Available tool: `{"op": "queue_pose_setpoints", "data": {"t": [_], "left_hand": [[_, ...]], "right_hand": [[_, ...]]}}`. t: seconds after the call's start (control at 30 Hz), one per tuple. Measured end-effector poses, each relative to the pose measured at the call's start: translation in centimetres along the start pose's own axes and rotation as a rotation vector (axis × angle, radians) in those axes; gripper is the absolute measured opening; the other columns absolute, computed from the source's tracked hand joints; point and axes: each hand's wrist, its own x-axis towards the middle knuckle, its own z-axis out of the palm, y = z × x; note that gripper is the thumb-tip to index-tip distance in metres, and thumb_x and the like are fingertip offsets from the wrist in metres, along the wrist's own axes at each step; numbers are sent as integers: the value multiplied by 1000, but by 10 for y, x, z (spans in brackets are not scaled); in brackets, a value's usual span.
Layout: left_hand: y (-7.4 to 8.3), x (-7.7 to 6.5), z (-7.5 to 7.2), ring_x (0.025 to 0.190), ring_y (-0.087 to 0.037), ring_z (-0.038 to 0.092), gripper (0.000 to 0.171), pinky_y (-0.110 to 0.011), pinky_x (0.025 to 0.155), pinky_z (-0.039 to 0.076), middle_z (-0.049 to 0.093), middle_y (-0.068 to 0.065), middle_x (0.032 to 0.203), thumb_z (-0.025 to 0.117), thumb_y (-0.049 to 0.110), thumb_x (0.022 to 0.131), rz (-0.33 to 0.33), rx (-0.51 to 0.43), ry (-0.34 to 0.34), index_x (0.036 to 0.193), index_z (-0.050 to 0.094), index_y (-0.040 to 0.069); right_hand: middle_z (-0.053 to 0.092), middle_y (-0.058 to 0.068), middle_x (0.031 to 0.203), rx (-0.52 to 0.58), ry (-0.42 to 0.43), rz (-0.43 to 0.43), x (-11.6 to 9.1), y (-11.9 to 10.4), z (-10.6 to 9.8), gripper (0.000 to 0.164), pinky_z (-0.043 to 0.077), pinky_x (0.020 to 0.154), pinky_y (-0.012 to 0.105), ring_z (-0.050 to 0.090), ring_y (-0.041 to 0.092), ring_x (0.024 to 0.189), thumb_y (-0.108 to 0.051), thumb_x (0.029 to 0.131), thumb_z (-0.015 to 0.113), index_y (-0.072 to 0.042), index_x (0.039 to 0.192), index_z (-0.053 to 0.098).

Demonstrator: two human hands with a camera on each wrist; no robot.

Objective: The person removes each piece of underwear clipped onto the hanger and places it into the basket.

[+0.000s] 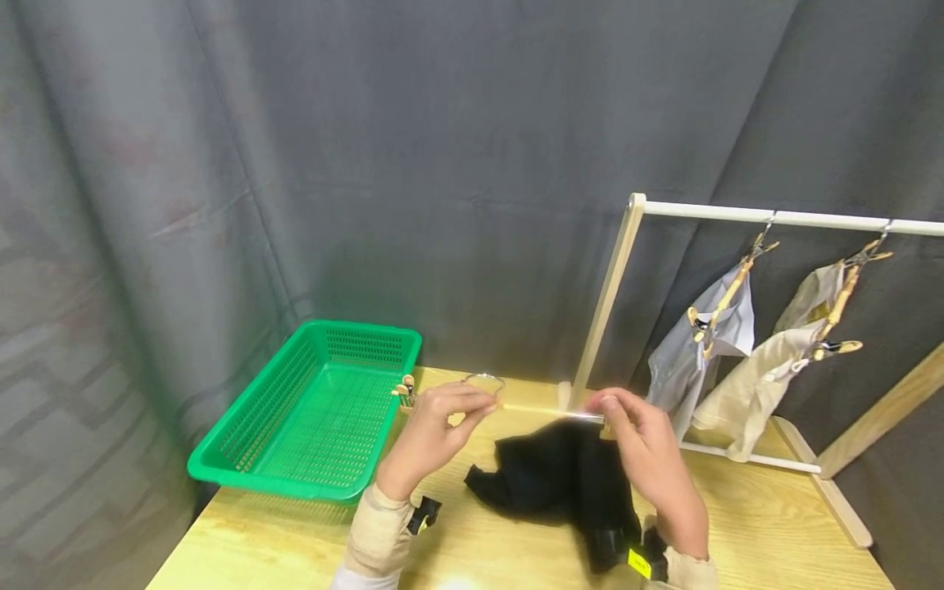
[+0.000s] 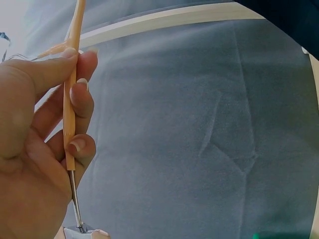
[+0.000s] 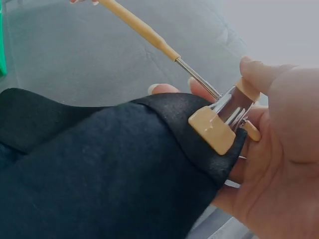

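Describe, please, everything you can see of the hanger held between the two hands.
The hanger has a smooth tan bar, wood or plastic by its look, shiny metal rods, a metal hook and tan-padded clips. Held nearly level in the air, it is gripped near the hook by the left hand; the right hand pinches an end clip at the edge of the black garment.

Head cam faces 12 o'clock, down over my desk [image 1: 258, 541]. Wrist cams close up: my left hand [image 2: 35, 144] at 9 o'clock, right hand [image 3: 279, 144] at 3, both sharing hanger [image 2: 69, 112].
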Motion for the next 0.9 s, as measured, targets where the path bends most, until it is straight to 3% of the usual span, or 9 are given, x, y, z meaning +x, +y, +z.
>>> {"op": "queue_pose_setpoints", "data": {"t": [0.23,0.57,0.73,0.9], "left_hand": [[-1,0,0,95,-15,73,14,-24,87,58,78,-4,103,77,6,89,16,-9,5,102,80,6],[-2,-2,1,90,-13,73,15,-22,82,58,79,-3,100,77,8,90,-14,-10,4,104,81,8],[-1,-1,1,92,-13,73,14,-21,83,58,78,-3,102,77,7,90,-18,-27,-1,104,80,6],[0,1,-1,92,-14,73,14,-21,83,57,78,-5,102,77,3,89,-13,-52,-11,102,80,5]], "right_hand": [[74,8,91,-8,62,-19,-2,2,3,17,46,81,9,62,-4,88,-2,102,56,-2,95,72],[70,-1,89,-33,76,-41,2,3,4,18,44,74,12,56,0,79,-2,101,58,-5,90,71],[70,7,88,-29,111,-53,4,3,6,19,43,75,11,56,-2,80,-1,101,57,-4,86,70],[68,3,87,-14,143,-71,5,3,9,21,41,77,9,56,-6,84,1,100,57,-4,82,67]]}}
